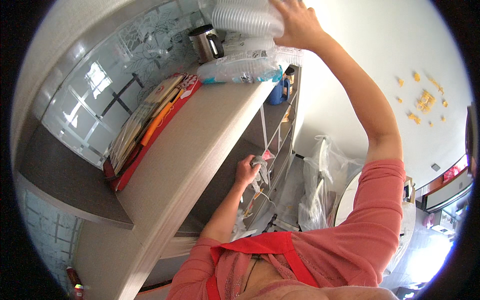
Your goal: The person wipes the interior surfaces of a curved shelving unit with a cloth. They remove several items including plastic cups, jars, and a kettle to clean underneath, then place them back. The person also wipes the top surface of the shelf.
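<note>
My right hand (pixel 302 28) is raised at the top of the view, gripping the end of a bagged stack of clear plastic cups (pixel 245 17). Its fingertips are partly cut off by the upper edge. Under the stack lie more plastic-wrapped packs (pixel 240 67) with blue trim, on the wooden shelf top (pixel 213 108). A steel mug (pixel 204 43) with a black lid and handle stands just left of them. Lower down, my left hand (pixel 246 172) holds a crumpled grey cloth (pixel 259 170) in front of the lower shelves.
A red bag (pixel 157 131) with flat items and an orange-handled tool lies along the patterned glass panel (pixel 101 93). A blue jug (pixel 278 92) sits on a side shelf below the packs. Plastic-draped items (pixel 318 187) stand by the white wall (pixel 337 142).
</note>
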`<state>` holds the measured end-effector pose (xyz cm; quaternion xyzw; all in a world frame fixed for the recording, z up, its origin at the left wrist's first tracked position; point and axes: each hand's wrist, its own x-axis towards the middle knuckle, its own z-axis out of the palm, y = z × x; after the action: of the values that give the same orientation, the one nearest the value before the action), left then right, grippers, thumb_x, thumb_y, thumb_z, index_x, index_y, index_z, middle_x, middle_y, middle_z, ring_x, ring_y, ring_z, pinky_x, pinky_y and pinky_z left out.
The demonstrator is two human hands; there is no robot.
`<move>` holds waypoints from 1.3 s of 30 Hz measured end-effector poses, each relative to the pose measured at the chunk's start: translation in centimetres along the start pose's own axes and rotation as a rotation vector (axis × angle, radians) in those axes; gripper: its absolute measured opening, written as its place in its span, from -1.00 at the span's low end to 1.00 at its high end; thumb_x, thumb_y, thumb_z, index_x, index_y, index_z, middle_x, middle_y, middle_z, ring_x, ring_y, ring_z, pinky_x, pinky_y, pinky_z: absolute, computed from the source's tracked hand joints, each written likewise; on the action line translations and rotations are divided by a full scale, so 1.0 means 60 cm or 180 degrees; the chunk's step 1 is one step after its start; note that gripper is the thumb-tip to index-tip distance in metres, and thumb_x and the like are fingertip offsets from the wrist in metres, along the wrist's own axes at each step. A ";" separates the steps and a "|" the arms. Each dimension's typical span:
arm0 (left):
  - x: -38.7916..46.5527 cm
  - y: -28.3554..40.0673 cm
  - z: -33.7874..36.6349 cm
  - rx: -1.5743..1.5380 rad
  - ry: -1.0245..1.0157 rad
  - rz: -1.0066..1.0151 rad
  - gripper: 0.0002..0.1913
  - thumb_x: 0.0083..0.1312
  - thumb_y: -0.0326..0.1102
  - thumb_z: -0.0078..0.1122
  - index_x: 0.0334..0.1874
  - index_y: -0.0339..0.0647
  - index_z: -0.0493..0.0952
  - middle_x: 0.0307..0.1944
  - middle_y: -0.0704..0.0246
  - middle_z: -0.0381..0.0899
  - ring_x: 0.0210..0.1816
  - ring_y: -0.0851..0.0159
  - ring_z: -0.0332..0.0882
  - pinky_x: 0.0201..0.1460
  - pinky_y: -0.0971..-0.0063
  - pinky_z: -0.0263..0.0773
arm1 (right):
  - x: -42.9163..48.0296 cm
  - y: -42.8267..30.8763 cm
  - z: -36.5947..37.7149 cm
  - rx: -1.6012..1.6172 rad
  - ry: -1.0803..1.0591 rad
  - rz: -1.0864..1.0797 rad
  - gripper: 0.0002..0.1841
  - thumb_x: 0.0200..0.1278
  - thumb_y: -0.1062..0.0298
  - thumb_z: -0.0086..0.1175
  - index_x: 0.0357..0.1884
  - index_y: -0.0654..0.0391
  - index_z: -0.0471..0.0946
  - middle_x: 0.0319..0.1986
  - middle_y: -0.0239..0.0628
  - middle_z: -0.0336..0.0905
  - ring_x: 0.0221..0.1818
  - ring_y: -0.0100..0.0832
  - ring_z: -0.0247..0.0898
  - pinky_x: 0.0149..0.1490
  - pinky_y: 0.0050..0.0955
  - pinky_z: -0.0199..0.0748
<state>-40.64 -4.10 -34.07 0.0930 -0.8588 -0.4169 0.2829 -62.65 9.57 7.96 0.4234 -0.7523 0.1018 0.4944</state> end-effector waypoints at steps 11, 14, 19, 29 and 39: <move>-0.002 0.011 -0.007 -0.0032 -0.0006 -0.0073 -0.80 0.05 -0.31 0.20 -0.32 -0.26 0.52 -0.43 0.11 0.59 -0.33 -0.01 0.60 -0.30 0.26 0.45 | -0.070 0.052 -0.122 0.0329 -0.0125 0.0823 -0.06 -0.32 0.17 0.32 0.27 0.12 0.20 0.11 0.05 0.28 0.14 0.06 0.21 0.18 0.05 0.18; 0.000 0.011 -0.013 -0.0259 -0.0093 -0.0206 -0.79 0.05 -0.30 0.20 -0.31 -0.25 0.52 -0.41 0.10 0.59 -0.32 -0.03 0.59 -0.31 0.24 0.46 | -0.138 0.100 -0.112 0.0146 0.0158 0.1100 -0.03 -0.28 0.11 0.33 0.32 0.05 0.18 0.16 0.00 0.24 0.22 0.00 0.14 0.25 0.06 0.12; 0.003 -0.009 -0.006 -0.0046 -0.0043 0.0048 -0.77 0.07 -0.31 0.20 -0.25 -0.24 0.53 -0.38 0.12 0.61 -0.32 -0.02 0.60 -0.28 0.24 0.47 | -0.315 0.137 -0.089 -0.0011 0.0259 0.1961 0.01 -0.27 0.08 0.33 0.36 0.06 0.15 0.15 -0.01 0.25 0.23 -0.04 0.14 0.24 0.03 0.12; 0.001 0.006 -0.015 -0.0050 -0.0125 0.0013 -0.77 0.08 -0.33 0.16 -0.25 -0.29 0.52 -0.38 0.12 0.60 -0.30 0.04 0.61 -0.24 0.30 0.46 | -0.640 -0.066 -0.086 0.2844 -0.1036 0.3376 -0.02 -0.30 0.13 0.33 0.27 0.34 0.22 0.10 0.01 0.35 0.13 -0.18 0.30 0.23 -0.23 0.23; 0.000 -0.024 0.023 0.0474 -0.0253 0.0308 -0.69 0.08 -0.29 0.18 -0.15 -0.29 0.50 -0.36 0.09 0.60 -0.25 -0.04 0.60 -0.23 0.21 0.46 | -0.657 -0.272 -0.134 0.4794 -0.2037 0.3509 -0.12 -0.27 0.19 0.37 0.21 0.30 0.28 0.00 -0.10 0.46 0.05 -0.28 0.37 0.21 -0.35 0.24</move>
<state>-41.53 -4.10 -35.81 0.0556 -0.9014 -0.3411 0.2607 -39.32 25.20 -25.17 0.2253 -0.6812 0.6510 -0.2478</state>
